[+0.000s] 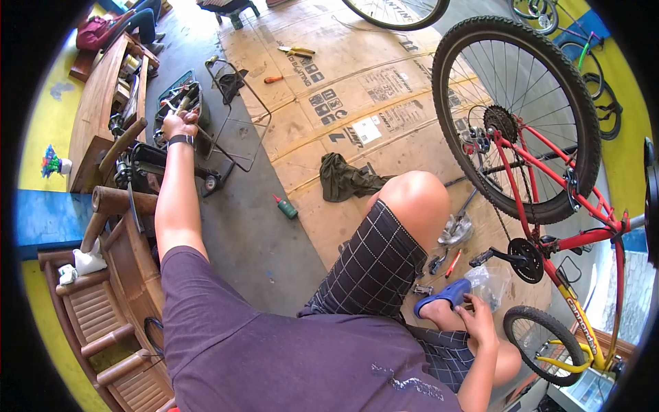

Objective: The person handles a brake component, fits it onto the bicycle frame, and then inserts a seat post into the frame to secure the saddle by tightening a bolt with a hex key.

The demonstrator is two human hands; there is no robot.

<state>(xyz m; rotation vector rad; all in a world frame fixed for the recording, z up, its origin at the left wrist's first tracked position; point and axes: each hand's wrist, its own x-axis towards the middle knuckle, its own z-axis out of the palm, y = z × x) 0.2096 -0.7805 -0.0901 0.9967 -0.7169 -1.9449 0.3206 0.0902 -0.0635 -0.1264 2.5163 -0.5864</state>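
L hand (180, 125) at green tool bin (165, 92), assorted metal tools (183, 104) jumbled inside; grip unclear. Bin's long axis runs approx fwd, nr wooden desk (96, 113). R hand (479, 321), fingers bent, nr blue clog (449, 296); can't tell if clamped.

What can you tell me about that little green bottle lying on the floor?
The small bottle has a dark green body that looks like plastic, with pale markings too small to read and a narrow red tip. It lies on its side on the grey floor, just off the edge of the printed cardboard. Only the floor appears to touch it. How full it is can't be seen.
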